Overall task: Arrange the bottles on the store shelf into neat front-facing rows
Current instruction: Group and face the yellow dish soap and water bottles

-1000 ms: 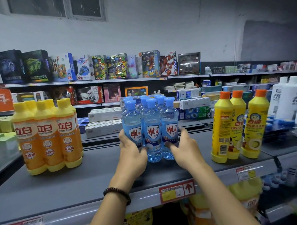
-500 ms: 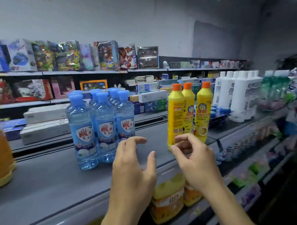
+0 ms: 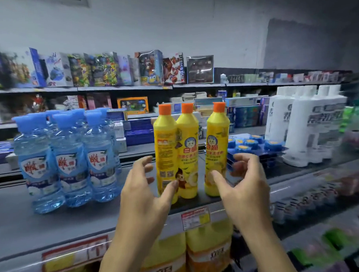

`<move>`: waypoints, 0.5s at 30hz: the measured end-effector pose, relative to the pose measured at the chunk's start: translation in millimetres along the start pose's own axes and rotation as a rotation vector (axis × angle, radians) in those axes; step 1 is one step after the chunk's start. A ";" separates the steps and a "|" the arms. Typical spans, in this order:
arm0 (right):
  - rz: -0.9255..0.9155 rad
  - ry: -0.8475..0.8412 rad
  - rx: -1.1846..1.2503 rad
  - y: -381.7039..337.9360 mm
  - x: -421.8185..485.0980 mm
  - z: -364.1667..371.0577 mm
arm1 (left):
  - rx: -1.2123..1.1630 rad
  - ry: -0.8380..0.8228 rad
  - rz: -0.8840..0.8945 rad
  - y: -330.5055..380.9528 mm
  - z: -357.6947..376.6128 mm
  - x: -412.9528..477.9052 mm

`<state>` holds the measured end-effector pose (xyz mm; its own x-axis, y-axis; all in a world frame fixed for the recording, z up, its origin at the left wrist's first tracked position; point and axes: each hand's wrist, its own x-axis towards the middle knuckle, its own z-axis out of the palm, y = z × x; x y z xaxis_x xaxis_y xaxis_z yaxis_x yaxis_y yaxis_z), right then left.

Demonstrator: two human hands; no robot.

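Three yellow bottles with orange caps stand on the grey shelf. The left yellow bottle shows its back label, the middle yellow bottle and the right yellow bottle face front, with a gap before the right one. My left hand is spread open just left of them, its thumb at the left bottle's base. My right hand is spread open at the right bottle, its thumb near the bottle's lower part. Neither hand holds anything. A neat cluster of blue water bottles stands to the left.
White bottles stand to the right, with blue round pieces behind the yellow ones. A price tag hangs on the shelf edge. Yellow and orange packs fill the lower shelf. Toy boxes line the far shelves.
Both hands let go of the blue bottles and moved right to the yellow bottles. The view swung right with them, and the hands now flank the yellow group.
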<state>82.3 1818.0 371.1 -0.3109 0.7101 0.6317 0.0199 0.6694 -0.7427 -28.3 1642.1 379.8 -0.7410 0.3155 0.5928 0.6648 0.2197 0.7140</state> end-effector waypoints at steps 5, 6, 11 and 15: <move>0.086 -0.236 0.040 31.7 36.0 7.9 | 0.032 0.087 -0.024 8.1 30.4 6.3; 0.077 -0.247 0.058 35.9 38.2 11.3 | 0.041 0.102 -0.029 7.7 33.4 7.0; 0.037 -0.284 0.059 49.3 48.4 18.7 | 0.058 0.140 -0.037 -0.2 44.0 17.9; 0.036 -0.335 0.047 47.6 53.4 13.1 | 0.084 0.131 -0.059 -9.2 41.1 26.3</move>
<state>54.2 1885.0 366.5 -0.6057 0.6170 0.5025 -0.0046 0.6288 -0.7776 -50.1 1686.3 373.5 -0.7816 0.1777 0.5979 0.6210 0.3123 0.7189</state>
